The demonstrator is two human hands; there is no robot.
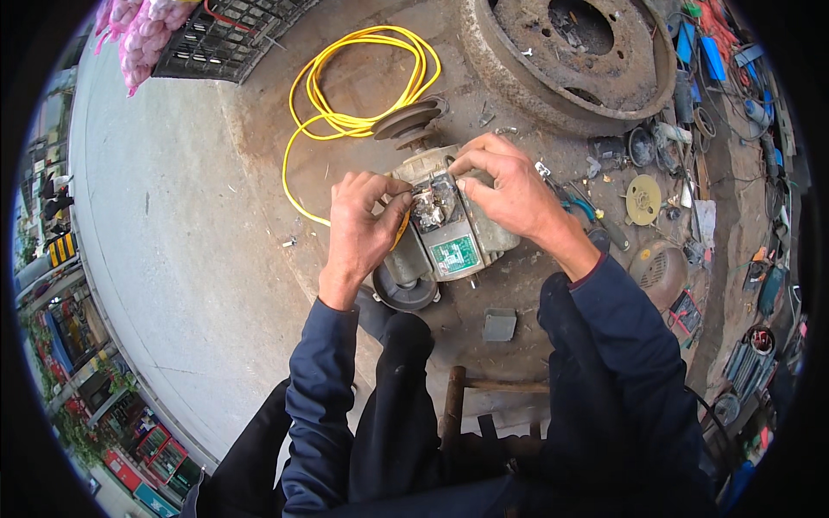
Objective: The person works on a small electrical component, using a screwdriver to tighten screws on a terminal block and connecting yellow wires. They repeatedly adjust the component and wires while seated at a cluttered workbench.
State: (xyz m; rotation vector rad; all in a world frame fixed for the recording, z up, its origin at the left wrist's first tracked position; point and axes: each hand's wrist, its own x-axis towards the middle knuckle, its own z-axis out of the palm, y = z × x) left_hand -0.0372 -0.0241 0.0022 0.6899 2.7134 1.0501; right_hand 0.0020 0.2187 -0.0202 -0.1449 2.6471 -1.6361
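Observation:
An electric motor (415, 254) with a grey housing lies in front of me. Its terminal box (433, 204) is uncovered and shows wires and metal bits; a green label plate (455, 255) sits on the near side. My left hand (361, 226) is closed at the box's left edge, with the yellow cable (294, 186) passing under the palm and showing again by the thumb. At the box's far right corner, my right hand (508, 192) pinches thumb and fingers together; what lies between them is hidden. A grooved pulley (406, 121) is at the motor's far end.
The cable's coil (421, 65) lies beyond the motor. A rusty wheel rim (553, 95) stands far right. Nearer are a small grey cover (499, 325), a round dark part (406, 293) and a wooden stool (453, 406). Tools and scrap, including a yellow disc (643, 200), crowd the right.

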